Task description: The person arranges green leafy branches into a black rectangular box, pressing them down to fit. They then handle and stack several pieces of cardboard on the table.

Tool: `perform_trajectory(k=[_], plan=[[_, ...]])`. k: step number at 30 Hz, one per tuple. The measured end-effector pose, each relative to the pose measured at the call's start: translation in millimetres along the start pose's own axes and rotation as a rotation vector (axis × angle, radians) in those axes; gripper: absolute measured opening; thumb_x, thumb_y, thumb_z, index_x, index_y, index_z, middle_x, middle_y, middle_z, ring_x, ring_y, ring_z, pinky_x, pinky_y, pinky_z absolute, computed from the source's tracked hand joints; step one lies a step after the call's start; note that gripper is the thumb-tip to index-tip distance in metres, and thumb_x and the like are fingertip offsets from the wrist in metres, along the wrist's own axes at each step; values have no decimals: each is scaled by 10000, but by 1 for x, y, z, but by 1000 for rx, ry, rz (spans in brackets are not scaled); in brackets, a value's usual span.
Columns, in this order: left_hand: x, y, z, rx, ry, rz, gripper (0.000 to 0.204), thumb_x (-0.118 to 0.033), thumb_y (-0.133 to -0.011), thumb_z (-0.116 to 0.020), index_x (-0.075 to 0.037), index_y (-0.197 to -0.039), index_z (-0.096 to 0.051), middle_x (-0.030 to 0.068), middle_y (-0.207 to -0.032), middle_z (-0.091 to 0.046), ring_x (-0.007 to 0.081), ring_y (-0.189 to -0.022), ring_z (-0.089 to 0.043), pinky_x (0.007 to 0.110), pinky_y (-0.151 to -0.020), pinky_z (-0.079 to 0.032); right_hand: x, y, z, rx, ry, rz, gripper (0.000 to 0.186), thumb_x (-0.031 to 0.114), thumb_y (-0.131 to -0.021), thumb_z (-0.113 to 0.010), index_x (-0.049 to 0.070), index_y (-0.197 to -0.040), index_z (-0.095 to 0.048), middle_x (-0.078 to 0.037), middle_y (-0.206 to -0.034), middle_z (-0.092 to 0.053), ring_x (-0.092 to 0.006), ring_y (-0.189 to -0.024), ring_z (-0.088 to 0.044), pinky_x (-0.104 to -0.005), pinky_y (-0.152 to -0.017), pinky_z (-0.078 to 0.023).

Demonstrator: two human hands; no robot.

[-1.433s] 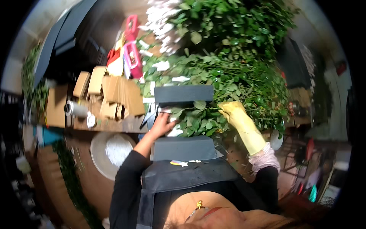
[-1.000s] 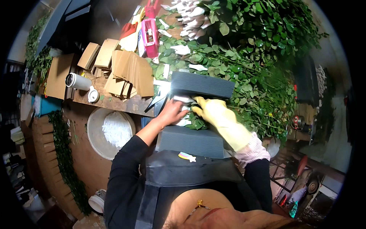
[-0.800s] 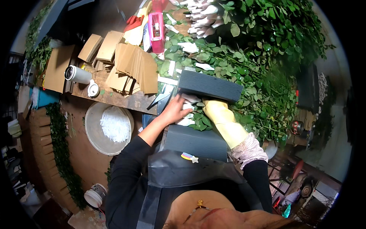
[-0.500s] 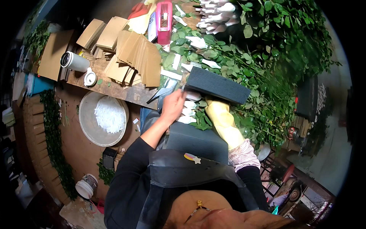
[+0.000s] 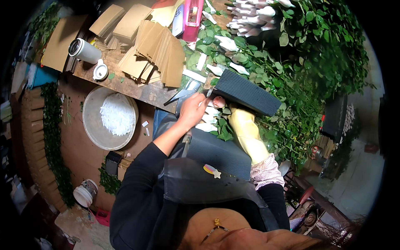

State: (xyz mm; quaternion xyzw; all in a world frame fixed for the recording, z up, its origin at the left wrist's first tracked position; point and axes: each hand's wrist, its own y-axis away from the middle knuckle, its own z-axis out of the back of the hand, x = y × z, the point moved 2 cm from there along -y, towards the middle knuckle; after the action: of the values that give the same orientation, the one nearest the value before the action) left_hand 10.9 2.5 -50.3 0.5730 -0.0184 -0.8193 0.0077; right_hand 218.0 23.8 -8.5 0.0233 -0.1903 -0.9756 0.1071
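Observation:
My bare left hand is closed, its fingertips at the left end of a dark ribbed block. Whatever they grip is too small to make out. Right beside those fingers shows a bare pinkish rosebud. Below it lie several buds in white sleeves, with green leaves at their right. My right hand, in a yellow glove, reaches under the upper block among the stems; its fingers are hidden. A second dark ribbed block lies nearest my apron.
Leafy stems cover the right side, with white-sleeved buds piled at the back. Cardboard sheets, a white bottle, dark-handled scissors and a pink dispenser occupy the table. A tub of white pieces stands at left.
A pinkish bare bud now shows by my left fingers, where a white-sleeved one lay. Another small white piece shows beside the tub. The whole view has shifted slightly.

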Motion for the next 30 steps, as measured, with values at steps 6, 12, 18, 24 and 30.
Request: perform_trajectory(k=[6,12,18,24,30], plan=[[23,1,41,-335,269,-32,188,-171,-1000,-627,-29,-882,-592,60,-837,-674,81,-823,-581,284,-748,-479,10,14,42,243,-201,-136,497,371,-892,-719,167,-1339,-641,-191,-1387,-591,-413,-1260,-575,-458,-1065,-475],[-10,-4,23,303,-391,-38,328,-414,-920,-676,-90,-963,-650,201,-799,-683,437,-780,-669,518,-696,-504,14,13,36,146,-25,2,561,391,-866,-765,114,-1335,-630,-212,-1411,-553,-417,-1320,-512,-480,-1091,-437],[7,5,32,42,39,49,285,-304,-958,-635,-34,-886,-690,192,-854,-679,354,-828,-665,398,-760,-526,7,10,19,151,-97,-57,647,395,-836,-803,97,-1373,-599,-228,-1408,-545,-408,-1320,-511,-474,-1088,-440],[-5,13,62,245,-151,193,371,-395,-902,-710,-36,-952,-632,185,-889,-697,380,-852,-679,404,-774,-531,13,17,48,358,-243,-58,801,515,-797,-813,62,-1407,-559,-253,-1339,-615,-356,-1232,-610,-425,-1042,-480],[9,20,23,388,-162,43,317,-381,-908,-713,-65,-942,-719,183,-816,-704,383,-824,-689,443,-752,-528,29,19,37,303,7,-88,833,564,-775,-806,37,-1373,-566,-225,-1134,-717,-383,-1083,-688,-446,-946,-532]])
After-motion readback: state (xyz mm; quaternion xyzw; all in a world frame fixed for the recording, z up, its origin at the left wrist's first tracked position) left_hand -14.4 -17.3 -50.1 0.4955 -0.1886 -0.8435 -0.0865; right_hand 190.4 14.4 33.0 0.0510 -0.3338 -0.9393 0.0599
